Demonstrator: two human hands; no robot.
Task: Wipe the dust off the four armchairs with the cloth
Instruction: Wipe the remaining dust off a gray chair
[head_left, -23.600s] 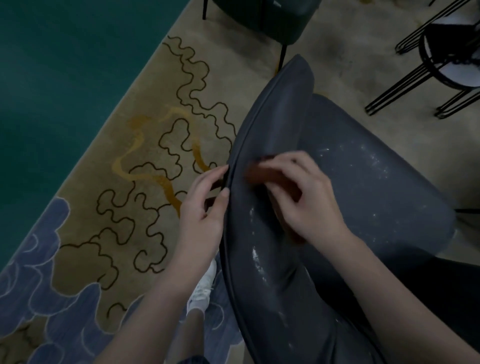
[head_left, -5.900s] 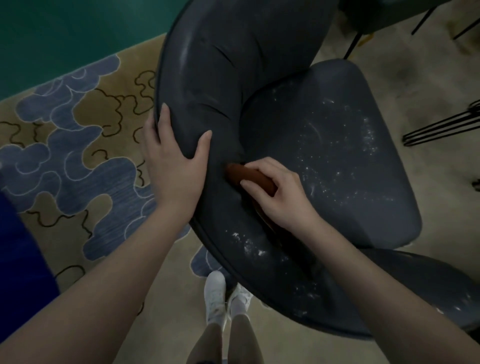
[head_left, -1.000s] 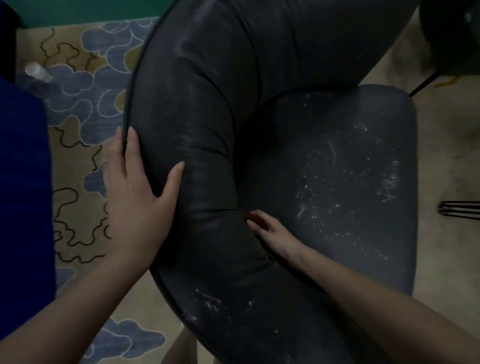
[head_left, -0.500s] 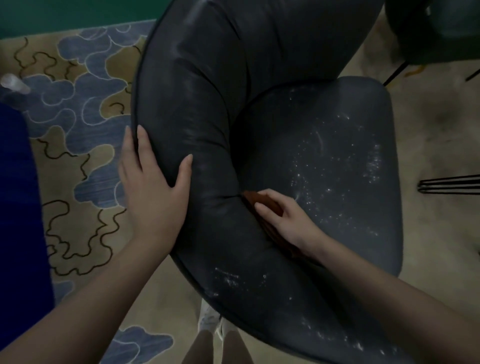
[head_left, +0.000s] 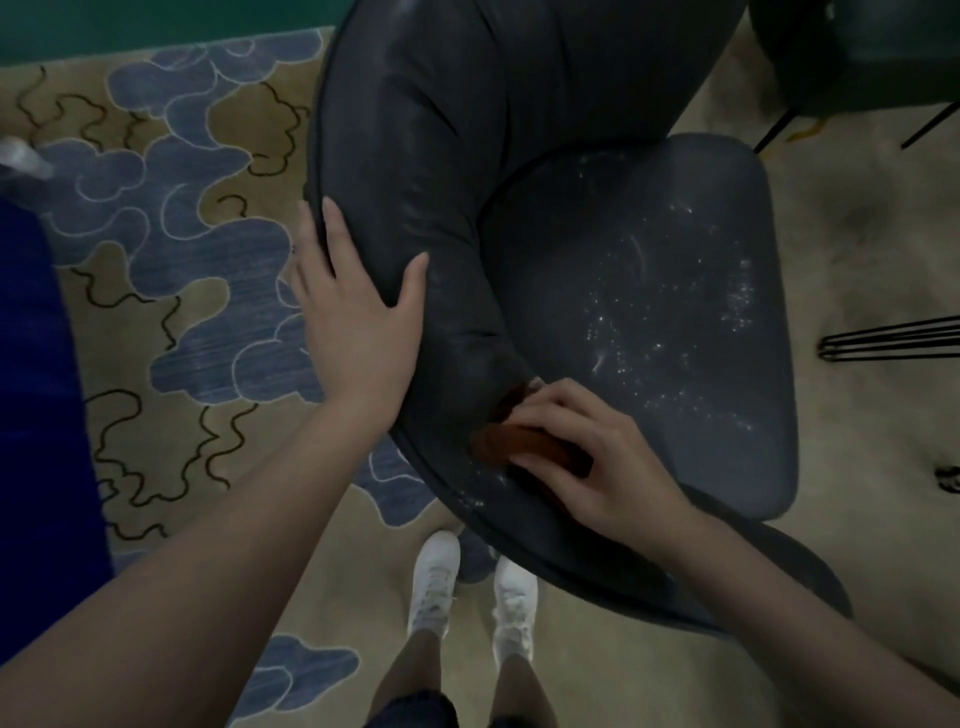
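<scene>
A dark grey armchair (head_left: 519, 156) fills the middle of the head view, its curved back towards me and its seat (head_left: 675, 322) speckled with white dust. My left hand (head_left: 358, 317) rests flat on the outer side of the backrest, fingers straight. My right hand (head_left: 587, 457) grips a folded reddish-brown cloth (head_left: 514, 441) and presses it on the top rim of the backrest, beside the seat's near left corner. White dust specks lie on the rim just below the cloth.
A second dark armchair (head_left: 857, 52) stands at the top right. Black wire legs (head_left: 893, 338) of another piece stick in from the right edge. A patterned blue and tan rug (head_left: 171, 260) lies to the left. My white shoes (head_left: 436, 577) stand under the chair's back.
My right hand with the cloth has slid from the crease between backrest and seat out towards me onto the rim. My left hand stays on the backrest.
</scene>
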